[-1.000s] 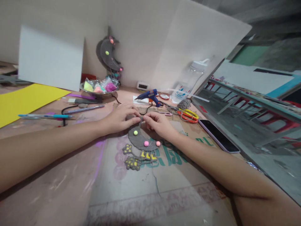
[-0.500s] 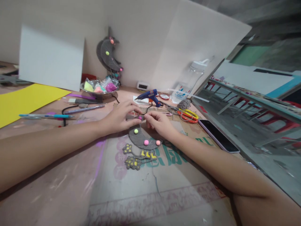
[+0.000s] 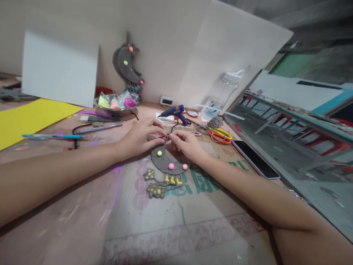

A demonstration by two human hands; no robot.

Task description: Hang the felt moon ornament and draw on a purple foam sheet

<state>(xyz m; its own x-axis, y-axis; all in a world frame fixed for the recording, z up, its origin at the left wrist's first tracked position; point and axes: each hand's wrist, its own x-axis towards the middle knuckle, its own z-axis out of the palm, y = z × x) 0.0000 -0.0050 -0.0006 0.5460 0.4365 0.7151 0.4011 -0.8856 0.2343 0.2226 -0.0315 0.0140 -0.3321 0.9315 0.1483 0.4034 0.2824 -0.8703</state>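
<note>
A grey yarn-wrapped crescent moon ornament (image 3: 165,161) lies on a printed cardboard sheet (image 3: 149,235), with yellow-green, pink and orange balls along it. At its upper tip my left hand (image 3: 143,137) is closed, thumb beside a magenta ball (image 3: 164,138) and fingers over the tip. My right hand (image 3: 185,144) is pinched just right of that tip; whatever is between its fingertips is too small to make out. Below the crescent sit grey flower shapes (image 3: 155,190) with yellow petals and small yellow-centred pieces (image 3: 173,180). A loose thread (image 3: 182,210) trails downward.
Behind my hands are a blue glue gun (image 3: 173,111), scissors (image 3: 220,135), grey yarn (image 3: 215,122) and a water bottle (image 3: 222,94). A phone (image 3: 256,159) lies at the right table edge. Leftward are pens (image 3: 55,136), yellow paper (image 3: 35,116) and a bowl (image 3: 117,111) of bagged clay-like lumps.
Hardly anything differs. Both hands stay at the crescent's upper tip, with only a tiny shift of the fingers and of the view.
</note>
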